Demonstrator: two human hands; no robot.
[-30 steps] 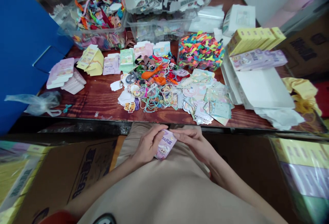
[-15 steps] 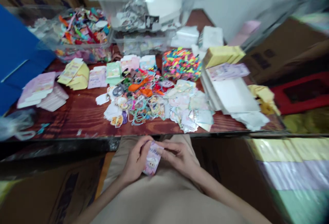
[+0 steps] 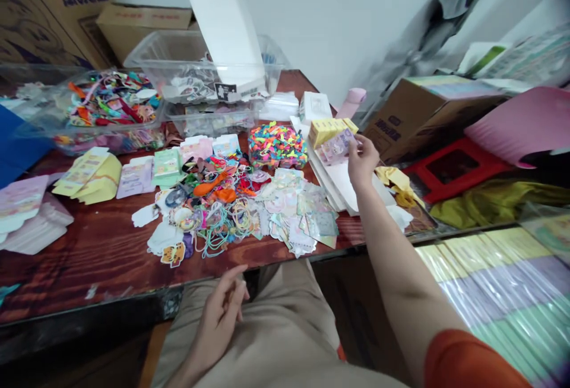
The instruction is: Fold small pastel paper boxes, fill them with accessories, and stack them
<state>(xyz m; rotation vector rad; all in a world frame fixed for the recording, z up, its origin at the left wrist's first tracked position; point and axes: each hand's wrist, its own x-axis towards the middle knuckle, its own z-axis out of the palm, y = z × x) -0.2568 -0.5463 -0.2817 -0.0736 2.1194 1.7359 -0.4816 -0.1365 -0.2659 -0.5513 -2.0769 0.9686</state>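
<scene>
I find the right hand (image 3: 364, 161) near 3 o'clock, fingertips at the purple boxes (image 3: 333, 148), 2 o'clock, in the white tray (image 3: 342, 179), which presumably keeps them ranked; grip cannot be told. Left hand (image 3: 222, 311), 7 o'clock: empty, fingers loosely curled.

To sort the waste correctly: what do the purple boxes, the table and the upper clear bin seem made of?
Purple boxes: probably printed card, smooth; flat faces, straight edges.
Table: wood or wood-look surface, slightly glossy; dark grain shows.
Upper clear bin: likely plastic, shiny; see-through walls.
</scene>
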